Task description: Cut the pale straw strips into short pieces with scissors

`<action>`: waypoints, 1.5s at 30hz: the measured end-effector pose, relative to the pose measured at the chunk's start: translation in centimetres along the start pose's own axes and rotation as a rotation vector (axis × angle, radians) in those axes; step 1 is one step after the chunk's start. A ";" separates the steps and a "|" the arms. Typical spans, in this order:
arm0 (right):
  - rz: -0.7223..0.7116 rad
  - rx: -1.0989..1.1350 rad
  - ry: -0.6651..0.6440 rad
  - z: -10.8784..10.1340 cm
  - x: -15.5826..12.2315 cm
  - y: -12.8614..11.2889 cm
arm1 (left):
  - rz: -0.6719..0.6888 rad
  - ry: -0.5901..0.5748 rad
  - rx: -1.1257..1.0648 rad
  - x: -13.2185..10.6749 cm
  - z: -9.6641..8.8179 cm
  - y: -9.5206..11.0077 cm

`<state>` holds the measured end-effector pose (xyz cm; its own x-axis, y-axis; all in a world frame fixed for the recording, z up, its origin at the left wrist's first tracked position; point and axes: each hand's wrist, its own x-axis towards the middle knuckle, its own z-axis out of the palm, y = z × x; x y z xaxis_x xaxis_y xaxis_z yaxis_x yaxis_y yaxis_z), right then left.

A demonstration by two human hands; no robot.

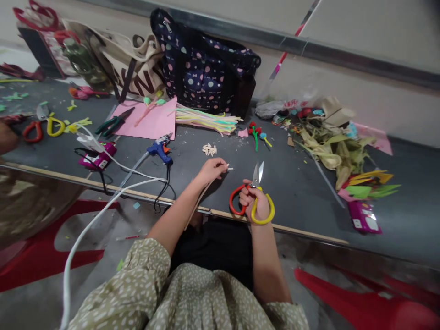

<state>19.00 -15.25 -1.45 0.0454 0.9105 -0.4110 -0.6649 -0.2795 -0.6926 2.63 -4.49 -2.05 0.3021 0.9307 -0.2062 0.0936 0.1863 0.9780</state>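
My left hand (213, 170) is closed in a pinch on a thin pale strip that looks like a pipe cleaner (198, 201). Its short end pokes out past the fingertips, and the long part trails down toward the table edge. To its right, my right hand (255, 201) grips scissors (257, 176) with one red and one yellow handle. The blades are parted and point away from me, apart from the strip. A small pile of short pale cut pieces (209, 150) lies just beyond my left hand. Farther back is a bundle of pastel pipe cleaners (208, 120).
A blue glue gun (160, 150) and its white cord (127, 183) lie to the left, near green-handled pliers (115, 123) on pink paper (147, 130). Dry husks (340, 153) are heaped right. Bags, including a dark dotted one (202, 68), line the wall. Another person's hand (7, 137) shows far left.
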 end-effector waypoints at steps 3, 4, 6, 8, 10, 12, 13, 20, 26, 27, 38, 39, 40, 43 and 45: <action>-0.018 -0.025 -0.039 -0.6 -0.5 -0.1 | 0.017 -0.003 -0.055 -0.4 -0.4 0.9; -0.017 -0.048 -0.055 -0.7 -0.8 -0.1 | 0.037 0.025 -0.057 -0.7 -0.6 1.1; -0.006 -0.113 -0.086 -0.9 -1.6 -0.4 | 0.044 0.063 -0.068 -1.6 -1.0 1.3; 0.002 -0.196 -0.103 -1.0 -2.4 -0.8 | 0.026 0.068 -0.114 -2.4 -1.2 1.3; 0.013 -0.300 -0.108 -0.8 -3.3 -1.5 | 0.000 0.069 -0.185 -2.9 -1.0 0.9; 0.032 -0.439 -0.121 -0.6 -4.1 -2.3 | -0.023 0.080 -0.264 -3.3 -0.7 0.6; 0.032 -0.517 -0.130 -0.5 -4.5 -2.6 | -0.036 0.082 -0.304 -3.4 -0.5 0.5; 0.031 -1.009 -0.198 0.0 -4.9 -4.6 | -0.111 0.022 -0.493 -4.0 0.4 0.9; -0.124 -1.391 -0.297 0.1 -3.7 -5.6 | -0.171 -0.026 -0.575 -4.2 0.7 1.3; -0.139 -1.413 -0.313 0.1 -3.5 -5.7 | -0.182 -0.027 -0.576 -4.2 0.7 1.3; -0.130 -1.651 -0.423 0.5 -2.4 -6.3 | -0.195 -0.070 -0.509 -3.9 0.7 0.8; -0.130 -1.655 -0.419 0.5 -2.4 -6.4 | -0.200 -0.079 -0.504 -3.9 0.8 0.8; -0.130 -1.661 -0.417 0.5 -2.3 -6.4 | -0.202 -0.088 -0.500 -3.9 0.8 0.8; -0.132 -1.690 -0.413 0.4 -2.1 -6.4 | -0.202 -0.109 -0.488 -3.8 0.8 0.8; -0.126 -1.709 -0.421 0.5 -1.9 -6.5 | -0.209 -0.115 -0.477 -3.8 0.9 0.8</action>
<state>22.86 -15.04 4.13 -0.3311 0.8821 -0.3351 0.7920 0.0667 -0.6069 2.39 -8.20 -0.48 0.4280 0.8227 -0.3741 -0.2710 0.5117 0.8153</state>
